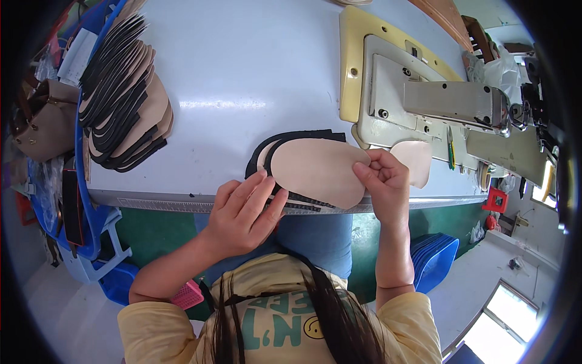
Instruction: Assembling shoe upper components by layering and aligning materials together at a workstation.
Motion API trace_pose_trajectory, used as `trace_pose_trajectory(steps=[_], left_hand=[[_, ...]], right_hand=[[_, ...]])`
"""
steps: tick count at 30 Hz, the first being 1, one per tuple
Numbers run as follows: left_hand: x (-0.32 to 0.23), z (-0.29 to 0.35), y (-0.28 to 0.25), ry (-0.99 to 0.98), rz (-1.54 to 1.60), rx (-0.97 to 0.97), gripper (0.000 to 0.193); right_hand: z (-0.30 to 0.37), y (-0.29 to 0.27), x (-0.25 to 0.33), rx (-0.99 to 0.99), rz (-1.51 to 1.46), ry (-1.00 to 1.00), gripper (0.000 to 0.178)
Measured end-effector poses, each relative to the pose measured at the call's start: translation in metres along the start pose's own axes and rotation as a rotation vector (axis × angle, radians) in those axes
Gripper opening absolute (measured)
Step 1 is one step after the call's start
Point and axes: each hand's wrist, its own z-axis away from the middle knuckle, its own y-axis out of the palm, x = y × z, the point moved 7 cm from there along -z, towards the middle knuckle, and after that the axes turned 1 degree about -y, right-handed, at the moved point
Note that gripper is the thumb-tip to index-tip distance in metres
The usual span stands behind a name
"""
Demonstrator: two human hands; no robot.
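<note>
On this pale worktable [212, 73], by its ruler-marked front edge [163, 204], the right hand [388, 182] pinches a beige insole-shaped panel [318, 173] over black pieces [315, 134]; the left hand [242, 215] is loosely spread (fingertip contact, I can't quite tell). Best grip it lightly, unbent. Its long axis runs left-right, one rounded end facing left.

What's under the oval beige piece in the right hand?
Under the beige piece, black layers show past its left and upper edges, with a beige sliver between them. The rest is covered, so the number of layers can't be told.
</note>
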Motion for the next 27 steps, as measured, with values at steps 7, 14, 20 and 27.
trace_pose_trajectory(steps=[7, 14, 20, 27], left_hand=[[-0.003, -0.003, 0.004, 0.023, -0.095, 0.07, 0.036], [-0.007, -0.012, 0.012, -0.023, -0.187, 0.163, 0.058], [0.001, -0.037, 0.015, -0.07, 0.033, 0.34, 0.06], [0.003, -0.042, 0.015, 0.142, -0.287, 0.235, 0.053]], right_hand=[[0.0, 0.004, 0.0, -0.001, 0.032, -0.021, 0.013], [0.032, 0.039, 0.035, -0.117, 1.047, -0.669, 0.057], [0.052, 0.056, 0.007, 0.224, 1.205, -0.645, 0.092], [0.048, -0.018, 0.025, 0.105, 0.636, -0.476, 0.038]])
